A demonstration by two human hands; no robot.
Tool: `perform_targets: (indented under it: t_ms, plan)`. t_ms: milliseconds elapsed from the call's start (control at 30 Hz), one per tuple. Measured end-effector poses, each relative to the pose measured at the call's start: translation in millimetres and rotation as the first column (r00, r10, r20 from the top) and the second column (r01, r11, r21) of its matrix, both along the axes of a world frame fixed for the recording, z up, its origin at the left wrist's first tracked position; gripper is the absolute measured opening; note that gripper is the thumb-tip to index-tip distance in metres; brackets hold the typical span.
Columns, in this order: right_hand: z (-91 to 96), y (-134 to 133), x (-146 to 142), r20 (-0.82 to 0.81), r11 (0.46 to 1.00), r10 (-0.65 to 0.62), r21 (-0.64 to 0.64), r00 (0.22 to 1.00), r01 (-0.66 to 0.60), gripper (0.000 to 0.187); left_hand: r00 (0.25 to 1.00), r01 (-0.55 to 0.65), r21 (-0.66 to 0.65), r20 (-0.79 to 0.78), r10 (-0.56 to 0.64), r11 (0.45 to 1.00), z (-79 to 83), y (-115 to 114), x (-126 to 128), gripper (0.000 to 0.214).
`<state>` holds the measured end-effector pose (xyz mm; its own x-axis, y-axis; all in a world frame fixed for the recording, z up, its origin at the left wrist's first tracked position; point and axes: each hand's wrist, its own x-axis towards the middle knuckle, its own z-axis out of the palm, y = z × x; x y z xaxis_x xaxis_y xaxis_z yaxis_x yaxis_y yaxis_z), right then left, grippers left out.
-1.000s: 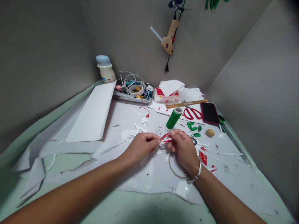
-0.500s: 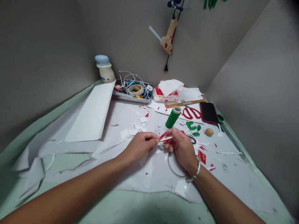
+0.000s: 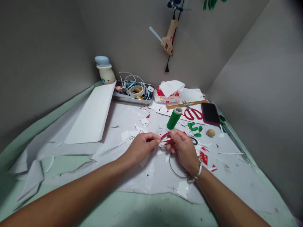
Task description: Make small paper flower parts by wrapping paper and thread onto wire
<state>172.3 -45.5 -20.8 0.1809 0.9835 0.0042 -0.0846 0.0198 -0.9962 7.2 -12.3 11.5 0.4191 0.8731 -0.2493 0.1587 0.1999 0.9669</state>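
Observation:
My left hand (image 3: 143,146) and my right hand (image 3: 182,148) meet above the white paper sheet (image 3: 151,179), their fingertips pinching a narrow red-and-white paper strip (image 3: 166,137) from both sides. Part of the strip is hidden by my fingers. A thin wire ring (image 3: 174,170) curves below my right hand, which wears a silver bangle (image 3: 198,171). Just beyond my fingers stands a green thread spool (image 3: 173,119), and green paper leaves (image 3: 194,128) lie to its right.
Red-handled scissors (image 3: 193,114), a phone in a red case (image 3: 210,113) and a wooden ruler (image 3: 187,104) lie at the far right. Behind them are a metal tray of cables (image 3: 132,99) and a tissue pack (image 3: 165,96). Paper scraps litter the sheet, and a hot glue gun (image 3: 168,41) hangs on the wall.
My hands stay together on the strip, with only slight finger shifts. The whole scene drifts slightly left and up in view as my head moves.

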Motion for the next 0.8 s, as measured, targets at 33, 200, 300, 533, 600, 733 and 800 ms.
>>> perform_targets:
  t_ms: [33, 200, 300, 533, 600, 733, 800]
  plan:
    - [-0.3, 0, 0, -0.012, 1.0, 0.011, 0.006, 1.0, -0.011, 0.034, 1.0, -0.004, -0.002, 0.011, 0.004, 1.0, 0.0, 0, 0, 0.015]
    - [2.4, -2, -1, -0.019, 0.999, 0.031, 0.03, 0.999, -0.03, 0.034, 0.998, -0.033, -0.022, 0.06, 0.034, 0.999, -0.4, 2, 0, 0.018]
    - [5.5, -3, -2, 0.037, 1.0, 0.011, 0.024, 0.999, -0.012, 0.03, 0.997, -0.03, -0.034, 0.068, 0.033, 0.999, -0.5, 2, 0, 0.019]
    - [9.6, -3, -5, 0.039, 1.0, -0.027, 0.001, 0.999, 0.027, 0.029, 0.99, -0.006, -0.073, 0.138, 0.016, 0.997, -3.4, 2, -2, 0.03]
    - [10.5, -3, -6, 0.066, 0.999, -0.038, -0.005, 0.997, 0.039, 0.03, 0.987, -0.001, -0.082, 0.16, 0.014, 0.997, -4.1, 2, -3, 0.028]
    - [10.1, -4, -8, 0.119, 0.993, -0.117, 0.019, 0.986, 0.116, 0.023, 0.985, -0.013, -0.097, 0.17, 0.029, 0.995, -4.2, 2, -3, 0.025]
    - [9.3, -6, -9, 0.165, 0.974, -0.216, 0.105, 0.962, 0.2, 0.023, 0.989, -0.039, -0.081, 0.138, 0.05, 0.996, -3.8, 3, -2, 0.026]
